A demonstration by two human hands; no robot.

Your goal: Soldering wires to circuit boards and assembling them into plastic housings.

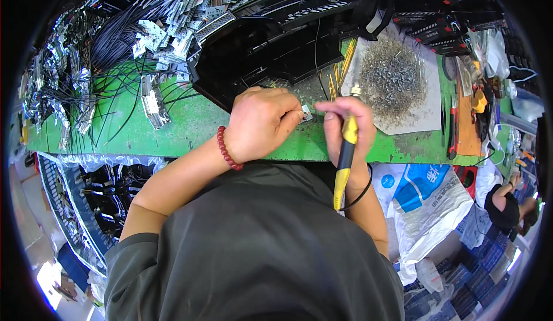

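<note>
My left hand (259, 120), with a red bead bracelet on the wrist, is closed in a pinch at the bench's near side. At its fingertips is a small silvery-white piece (306, 113), partly hidden by the fingers. My right hand (356, 122) is wrapped round a pen-shaped yellow-and-black corded tool (345, 155). The tool's cord end points down toward me; its working tip is not clear. My right index finger reaches left, toward the small piece but apart from it. Just beyond my hands lies a large black plastic shell (265, 50), open side toward me, with a thin dark wire across it.
White paper (423, 110) bears a heap of small metal bits (393, 70) at right. Thin brass-coloured rods (334, 79) lie beside it. Wired metal plates (178, 38) pile up at left on the green bench (115, 131). Red-handled pliers (453, 131) lie far right. Another person (507, 206) sits beyond.
</note>
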